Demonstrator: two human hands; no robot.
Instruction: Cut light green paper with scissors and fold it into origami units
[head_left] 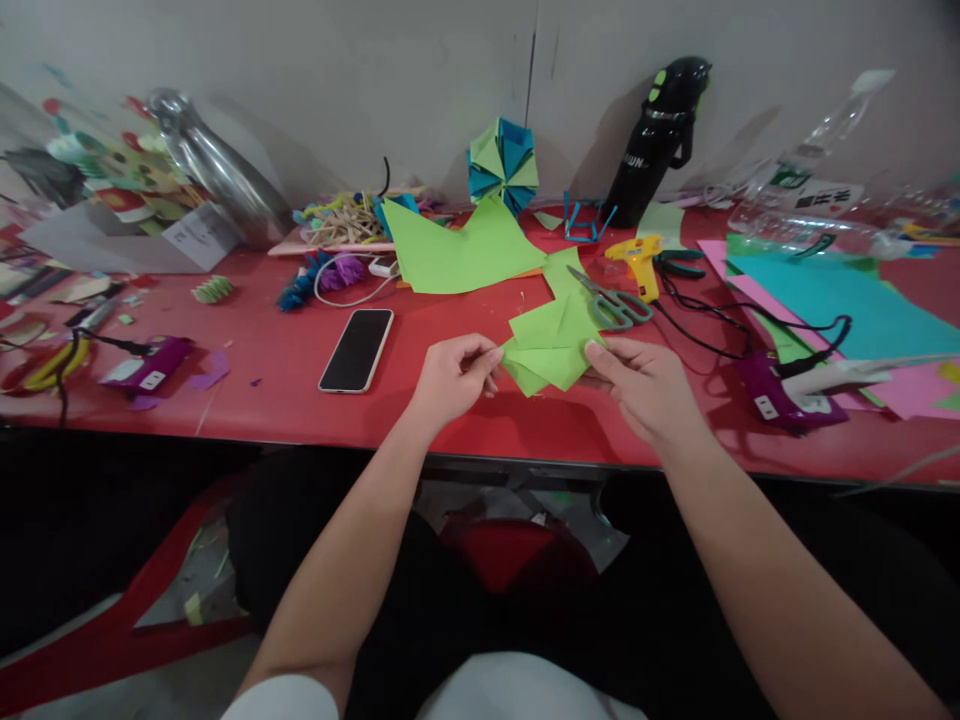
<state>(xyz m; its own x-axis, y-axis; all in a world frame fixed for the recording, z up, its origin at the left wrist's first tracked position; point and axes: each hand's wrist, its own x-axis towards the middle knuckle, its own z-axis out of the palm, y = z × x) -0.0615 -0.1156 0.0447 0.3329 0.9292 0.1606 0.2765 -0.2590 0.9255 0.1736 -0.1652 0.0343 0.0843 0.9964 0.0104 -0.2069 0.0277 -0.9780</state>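
Observation:
Between my two hands is a folded piece of light green paper [551, 350], creased and angular, held above the red table near its front edge. My left hand [459, 375] pinches its left corner between thumb and fingers. On the other side, my right hand [637, 380] grips the right edge, thumb on top and fingers underneath. Grey-handled scissors [615, 305] lie just behind the paper, blades pointing to the upper left. A large green sheet [465, 250] rests farther back. Against the wall stands a blue and green folded paper rosette [504, 165].
A phone [358, 350] lies to the left. At right are a yellow glue gun [637, 262], its black cord, a purple power strip [784, 390], and coloured paper sheets [825, 295]. A black bottle [660, 140], clear plastic bottles and a steel flask [217, 165] line the wall.

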